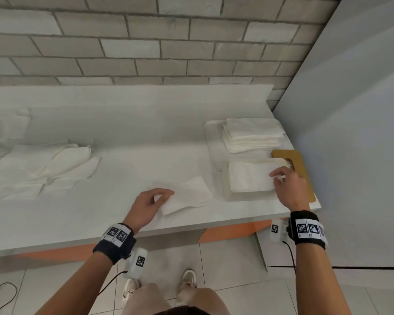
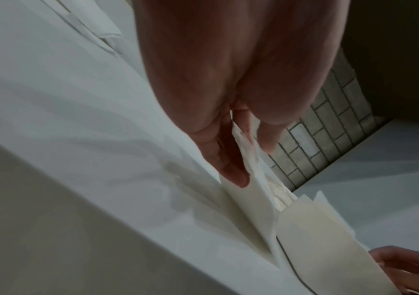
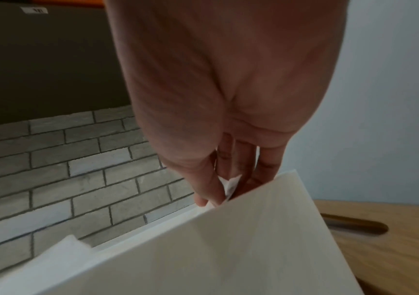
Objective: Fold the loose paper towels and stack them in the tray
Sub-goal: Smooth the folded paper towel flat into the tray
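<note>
A single white paper towel point(image 1: 187, 196) lies flat on the counter in front of me. My left hand point(image 1: 162, 197) pinches its left edge between thumb and fingers, and the left wrist view shows the sheet point(image 2: 253, 199) running out from under the thumb point(image 2: 228, 159). At the right, a folded towel point(image 1: 250, 178) rests on a cream box-like tray point(image 1: 225, 187). My right hand point(image 1: 279, 177) pinches that towel's right corner point(image 3: 231, 182). Behind it, a white tray point(image 1: 210, 144) holds a stack of folded towels point(image 1: 253, 135). Loose towels point(image 1: 46, 164) lie heaped at the left.
A wooden board point(image 1: 301, 171) with a handle slot lies under the cream tray at the counter's right end, against a pale wall point(image 1: 350, 133). A brick wall point(image 1: 146, 42) backs the counter. The counter's front edge point(image 1: 168, 230) is near my wrists.
</note>
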Demonstrator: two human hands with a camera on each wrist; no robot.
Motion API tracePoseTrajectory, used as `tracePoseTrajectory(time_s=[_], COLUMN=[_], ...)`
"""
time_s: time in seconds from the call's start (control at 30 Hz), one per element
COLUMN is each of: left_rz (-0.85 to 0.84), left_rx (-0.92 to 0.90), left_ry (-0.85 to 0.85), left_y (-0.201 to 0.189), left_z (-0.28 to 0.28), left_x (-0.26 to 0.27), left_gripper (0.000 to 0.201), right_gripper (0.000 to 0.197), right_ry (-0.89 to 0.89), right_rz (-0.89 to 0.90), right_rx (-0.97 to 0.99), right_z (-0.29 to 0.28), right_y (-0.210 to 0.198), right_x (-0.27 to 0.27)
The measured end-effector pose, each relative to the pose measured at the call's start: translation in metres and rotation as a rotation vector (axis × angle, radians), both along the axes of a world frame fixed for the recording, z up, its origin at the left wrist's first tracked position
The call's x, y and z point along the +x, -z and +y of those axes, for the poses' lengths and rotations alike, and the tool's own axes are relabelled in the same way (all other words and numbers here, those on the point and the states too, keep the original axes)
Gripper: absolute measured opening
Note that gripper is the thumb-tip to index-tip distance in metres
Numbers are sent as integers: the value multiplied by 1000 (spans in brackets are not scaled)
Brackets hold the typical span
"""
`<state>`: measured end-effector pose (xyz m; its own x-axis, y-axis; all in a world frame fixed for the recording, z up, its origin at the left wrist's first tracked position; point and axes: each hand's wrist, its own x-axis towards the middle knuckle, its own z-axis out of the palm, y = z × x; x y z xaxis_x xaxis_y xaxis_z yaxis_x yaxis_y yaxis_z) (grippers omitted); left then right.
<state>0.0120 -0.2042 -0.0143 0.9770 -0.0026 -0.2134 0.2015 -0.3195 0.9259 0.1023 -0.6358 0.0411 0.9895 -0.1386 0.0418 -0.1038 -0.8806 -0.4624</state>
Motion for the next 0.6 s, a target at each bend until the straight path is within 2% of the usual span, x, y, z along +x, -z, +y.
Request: tracePoseTrajectory(time_s=[0.1,0.17,0.2,0.23,0.3,0.37,0.43,0.5,0.53,0.6], left_rz=[-21,-41,-43,-39,-38,-26,-16,-2,-10,-55], left_rx=[34,66,67,61,55,34,-30,-65,-96,-181], left_ry=[-49,-74,-86,-92,-94,-83,-64,-70,-84,-172], left_y=[0,2,2,3,-2,-7,-10,-19,-26,-43], left_z=[-6,-9,-10,-11,-15,-19,-20,-21,-23,-30], left_x=[4,5,6,6,4,4,2,0,-1,-4], left_gripper=[23,25,25,25,25,23,32,36,33,25], right_gripper=[20,21,22,22,27,38,56,71,68,43], right_ry=[-18,-7,-41,-131,-437,-701,-794,-806,-796,-730], right_rz=[38,-73,-167,-240,-250,-181,-115,-64,-55,-45], right_rx=[-111,-213,-176,-72,120,126,87,32,46,212], right_z=[-5,10,27,50,104,151,180,196,201,204], right_y=[3,-2,-6,-11,-17,-8,9,26,31,36], right_x=[3,-6,-15,-27,-53,-72,-76,-68,-63,-57])
